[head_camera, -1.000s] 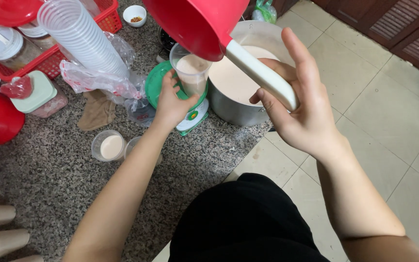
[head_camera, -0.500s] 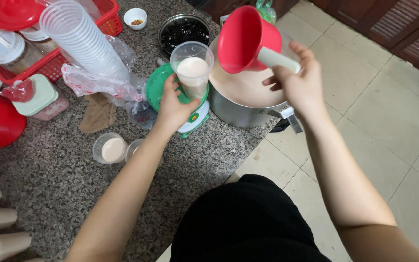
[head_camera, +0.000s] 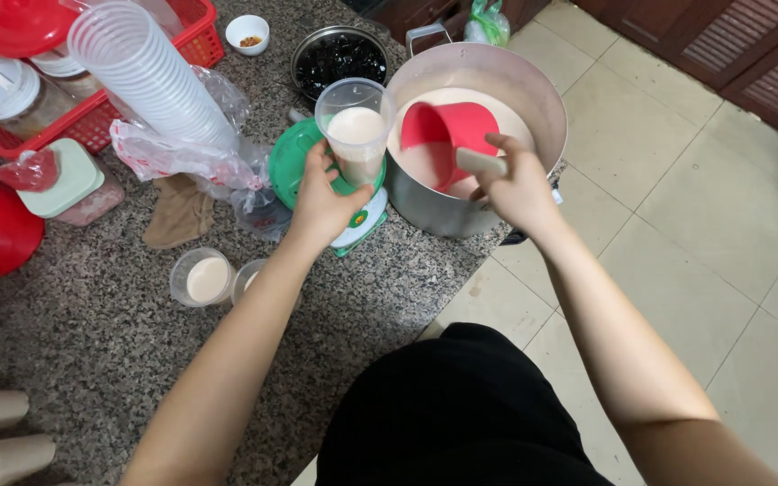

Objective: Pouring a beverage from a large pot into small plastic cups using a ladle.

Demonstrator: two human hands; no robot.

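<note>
I am mid-fill, I judge. My left hand (head_camera: pixel 321 202) keeps its grip clamped round the cup (head_camera: pixel 355 130), part full of pale drink and standing on the green scale (head_camera: pixel 294 162) on the desk (head_camera: pixel 92 333), forearm stretched forward. My right hand (head_camera: pixel 520 184) grips the scoop (head_camera: pixel 447 139) by its handle, wrist bent down, dipping it in the pot (head_camera: pixel 488 81) just beside. Next calls for lifting the scoop level and tipping it over the cup without spilling.
</note>
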